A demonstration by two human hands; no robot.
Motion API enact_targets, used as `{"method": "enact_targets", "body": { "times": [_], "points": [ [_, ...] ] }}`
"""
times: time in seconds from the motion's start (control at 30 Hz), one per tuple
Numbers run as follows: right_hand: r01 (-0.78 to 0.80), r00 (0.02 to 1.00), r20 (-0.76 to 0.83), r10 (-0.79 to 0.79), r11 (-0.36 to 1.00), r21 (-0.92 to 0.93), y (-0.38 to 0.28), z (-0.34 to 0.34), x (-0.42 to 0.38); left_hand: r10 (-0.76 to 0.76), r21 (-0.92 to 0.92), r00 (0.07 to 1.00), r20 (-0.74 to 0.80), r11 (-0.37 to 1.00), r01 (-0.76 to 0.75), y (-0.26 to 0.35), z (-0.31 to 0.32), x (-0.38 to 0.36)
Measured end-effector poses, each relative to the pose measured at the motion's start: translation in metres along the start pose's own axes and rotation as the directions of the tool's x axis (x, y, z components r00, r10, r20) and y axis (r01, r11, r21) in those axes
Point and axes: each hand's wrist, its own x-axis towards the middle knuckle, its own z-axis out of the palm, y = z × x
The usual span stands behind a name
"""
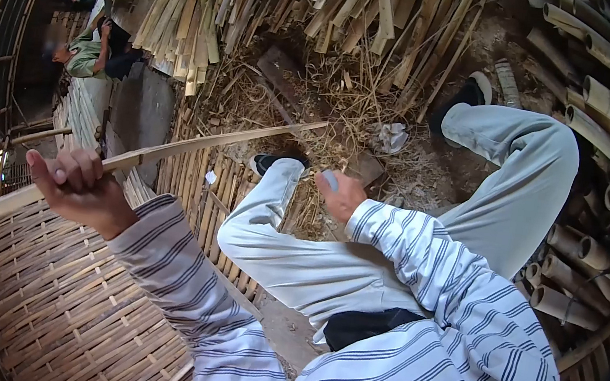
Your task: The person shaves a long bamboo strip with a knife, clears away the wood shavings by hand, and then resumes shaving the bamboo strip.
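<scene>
A long, pale bamboo strip [195, 147] slants across the left half of the view, from the lower left edge up to the straw-like shavings. My left hand [85, 189] is on this strip, its fingers curled and its thumb sticking out. Between my bent knees, my right hand [342, 198] is closed in a fist above the shavings [309, 218]. A small grey, rounded piece [330, 180] shows at the thumb side of that fist; its kind cannot be made out. The strip's far end is apart from my right hand.
Split bamboo slats [181, 20] are piled along the top. Cut bamboo poles [608, 115] are stacked at right. A woven bamboo panel [75, 299] covers the lower left. Crumpled white litter [389, 137] sits among the shavings. Another person [90, 54] is at upper left.
</scene>
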Motion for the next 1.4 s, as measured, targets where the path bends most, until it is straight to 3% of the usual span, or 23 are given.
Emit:
{"method": "enact_targets", "body": {
  "times": [0.03,0.1,0.13,0.23,0.27,0.37,0.4,0.5,0.53,0.6,0.7,0.8,0.83,0.9,0.93,0.97,1.0,1.1,1.13,1.2,1.3,1.4],
  "points": [
    [0.118,0.993,-0.018,-0.119,0.992,-0.05,-0.016,-0.002,-0.005,0.055,0.071,0.995,-0.078,0.996,-0.049,-0.004,0.008,0.0],
    [0.157,0.975,0.159,-0.153,0.988,-0.013,-0.058,-0.013,-0.012,0.176,0.237,0.956,-0.233,0.964,-0.12,-0.008,0.02,-0.003],
    [0.177,0.953,0.248,-0.173,0.984,0.007,-0.072,-0.016,-0.011,0.173,0.226,0.941,-0.29,0.968,-0.109,-0.009,0.022,0.0],
    [0.215,0.961,0.184,-0.208,0.976,-0.021,-0.073,-0.005,-0.001,0.172,0.204,0.947,-0.269,0.972,-0.119,-0.009,0.016,0.0],
    [0.101,0.977,0.179,-0.116,0.991,0.092,-0.072,-0.007,0.0,0.181,0.209,0.945,-0.274,0.97,-0.126,-0.01,0.018,0.0],
    [-0.049,0.996,0.068,0.052,0.998,-0.047,-0.028,-0.004,0.015,0.224,0.267,0.944,-0.244,0.951,-0.157,-0.01,0.015,-0.001],
    [-0.063,0.998,-0.011,0.062,0.983,-0.17,-0.025,-0.003,0.015,0.234,0.274,0.944,-0.234,0.947,-0.167,-0.01,0.018,-0.003],
    [-0.212,0.977,0.002,0.214,0.97,-0.123,-0.022,-0.01,0.024,0.267,0.288,0.945,-0.191,0.935,-0.206,-0.012,0.027,-0.01],
    [-0.132,0.991,-0.001,0.134,0.975,-0.18,-0.026,-0.01,0.022,0.3,0.361,0.938,-0.174,0.905,-0.223,-0.014,0.035,-0.012],
    [-0.13,0.985,0.096,0.144,0.982,-0.139,-0.051,-0.008,0.008,0.322,0.382,0.926,-0.195,0.895,-0.23,-0.02,0.043,-0.008],
    [0.252,0.966,0.076,-0.249,0.967,-0.045,-0.088,-0.006,-0.009,0.332,0.408,0.905,-0.265,0.889,-0.206,-0.022,0.038,-0.001],
    [0.221,0.975,-0.012,-0.222,0.973,-0.063,-0.061,0.01,-0.006,0.358,0.474,0.871,-0.336,0.864,-0.172,-0.024,0.04,0.004],
    [0.052,0.998,0.047,-0.048,0.995,-0.087,-0.045,0.004,0.002,0.364,0.529,0.886,-0.288,0.831,-0.17,-0.023,0.039,0.001],
    [-0.041,0.996,-0.091,0.019,0.97,-0.239,0.018,0.002,0.034,0.372,0.62,0.908,-0.191,0.763,-0.182,-0.02,0.035,-0.008],
    [-0.319,0.942,-0.008,0.337,0.883,-0.344,0.047,-0.012,0.048,0.361,0.582,0.907,-0.215,0.794,-0.178,-0.019,0.036,-0.006],
    [-0.448,0.889,-0.081,0.45,0.821,-0.354,0.083,-0.013,0.056,0.349,0.542,0.906,-0.239,0.822,-0.174,-0.019,0.037,-0.004],
    [-0.387,0.922,-0.171,0.348,0.804,-0.451,0.079,-0.014,0.055,0.323,0.476,0.906,-0.273,0.864,-0.164,-0.019,0.042,-0.004],
    [-0.361,0.932,-0.117,0.342,0.899,-0.248,0.057,-0.009,0.049,0.303,0.405,0.914,-0.268,0.897,-0.179,-0.021,0.046,-0.006],
    [-0.23,0.97,-0.129,0.205,0.948,-0.219,0.054,-0.001,0.053,0.289,0.382,0.929,-0.229,0.905,-0.187,-0.019,0.039,-0.007],
    [-0.221,0.974,-0.095,0.204,0.946,-0.238,0.028,0.001,0.052,0.255,0.33,0.949,-0.185,0.926,-0.184,-0.015,0.023,-0.006],
    [-0.073,0.997,-0.005,0.073,0.985,-0.158,-0.03,-0.003,0.036,0.28,0.348,0.951,-0.134,0.911,-0.22,-0.014,0.003,-0.002],
    [0.015,0.996,0.092,-0.007,0.996,-0.093,-0.04,0.002,0.029,0.289,0.341,0.95,-0.117,0.91,-0.235,-0.014,-0.007,0.0]
  ]
}}
